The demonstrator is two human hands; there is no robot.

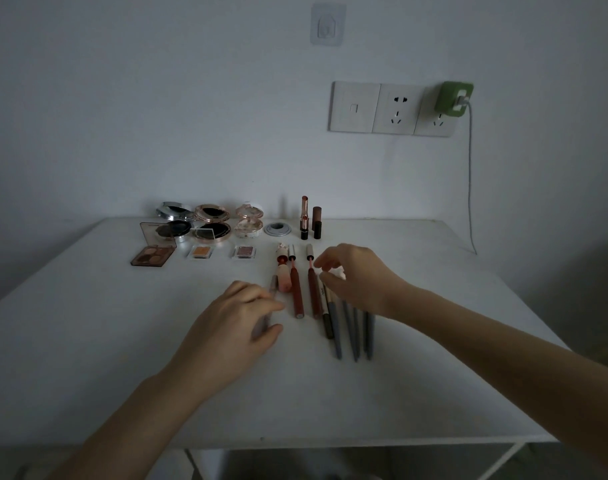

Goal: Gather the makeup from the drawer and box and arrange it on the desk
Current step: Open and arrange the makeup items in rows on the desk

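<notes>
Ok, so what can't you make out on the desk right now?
Head view, dim light:
Slim pen: middle hidden under the left hand.
Right hand: pale bit at its fingertips, too small to name.
Grey pencils: tops hidden behind the right wrist.
Compacts: labels too small.

The left hand (240,317) closed fingers and thumb over the middle of a slim pencil (273,284), whose lower end was blurred. The right hand (358,278) hid the upper ends of the grey pencils (337,341) and most of a small white thing (340,274). Whether it gripped that thing could not be told. Both forearms were cut off by the frame's edges.
</notes>
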